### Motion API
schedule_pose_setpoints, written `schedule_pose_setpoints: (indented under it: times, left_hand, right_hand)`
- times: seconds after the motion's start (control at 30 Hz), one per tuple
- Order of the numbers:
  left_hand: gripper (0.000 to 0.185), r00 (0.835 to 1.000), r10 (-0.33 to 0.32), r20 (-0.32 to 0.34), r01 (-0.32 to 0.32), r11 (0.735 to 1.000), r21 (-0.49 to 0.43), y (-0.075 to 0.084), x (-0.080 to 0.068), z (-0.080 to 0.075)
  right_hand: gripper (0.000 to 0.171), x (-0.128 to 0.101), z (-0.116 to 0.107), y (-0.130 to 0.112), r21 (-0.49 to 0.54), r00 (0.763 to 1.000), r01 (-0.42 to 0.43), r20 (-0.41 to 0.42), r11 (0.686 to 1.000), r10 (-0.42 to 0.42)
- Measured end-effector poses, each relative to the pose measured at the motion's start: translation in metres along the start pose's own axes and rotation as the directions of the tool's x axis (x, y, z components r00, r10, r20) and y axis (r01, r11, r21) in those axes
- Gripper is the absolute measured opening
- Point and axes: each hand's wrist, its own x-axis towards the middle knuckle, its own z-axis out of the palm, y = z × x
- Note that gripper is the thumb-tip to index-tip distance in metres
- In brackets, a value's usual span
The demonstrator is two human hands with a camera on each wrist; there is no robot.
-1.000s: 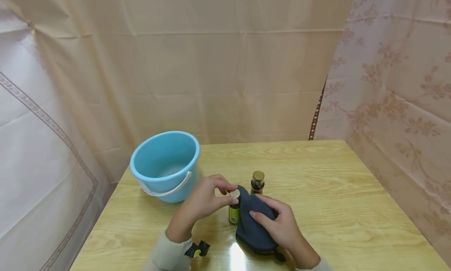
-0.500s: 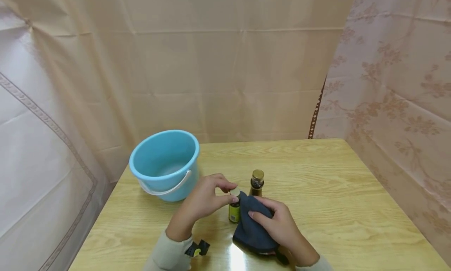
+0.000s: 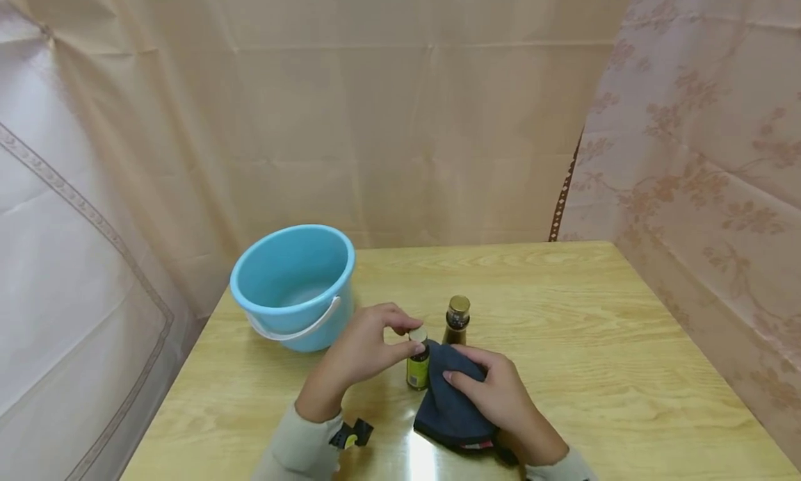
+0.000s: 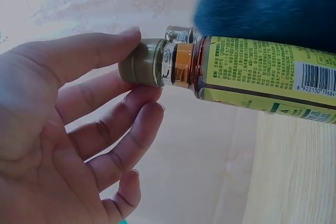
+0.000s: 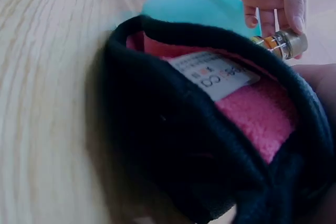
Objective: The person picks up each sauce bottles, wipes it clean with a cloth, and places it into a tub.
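Observation:
My left hand [image 3: 369, 345] pinches the gold cap [image 4: 142, 62] of a small glass bottle [image 3: 418, 370] that stands upright on the table. In the left wrist view its yellow-green label [image 4: 252, 66] shows small print and a barcode. Dark blue-grey cloth [image 3: 450, 397] is gripped in my right hand [image 3: 500, 387], thumb on top, and lies against or very close to the bottle's right side. The right wrist view shows the cloth's black edging, pink plush inner side [image 5: 257, 116] and white printed tag [image 5: 212, 73]. Just behind the cloth stands a second, gold-capped bottle [image 3: 457, 321], its lower part hidden.
A light blue bucket [image 3: 313, 328] with a white handle stands at the table's left, near my left forearm. The wood-grain table [image 3: 601, 356] stretches off to the right. Beige curtains [image 3: 400, 133] hang behind it.
The cloth has shifted a little against the bottle, and its upper edge no longer reaches as high beside the cap. My left hand keeps its pinch on the cap. The view has tilted slightly.

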Motion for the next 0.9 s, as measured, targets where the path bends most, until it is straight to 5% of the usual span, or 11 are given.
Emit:
schedule_pose_setpoints:
  times: [0.5, 0.9]
  left_hand:
    - [0.032, 0.999, 0.028, -0.027, -0.027, 0.999, 0.03, 0.001, 0.004, 0.002]
    - [0.033, 0.999, 0.034, -0.029, -0.032, 0.998, 0.058, -0.001, 0.005, 0.005]
  right_hand:
    - [0.046, -0.003, 0.002, -0.018, 0.068, 0.96, 0.261, -0.121, 0.963, -0.252]
    - [0.042, 0.0, 0.006, -0.007, 0.08, 0.986, 0.143, -0.101, 0.987, -0.134]
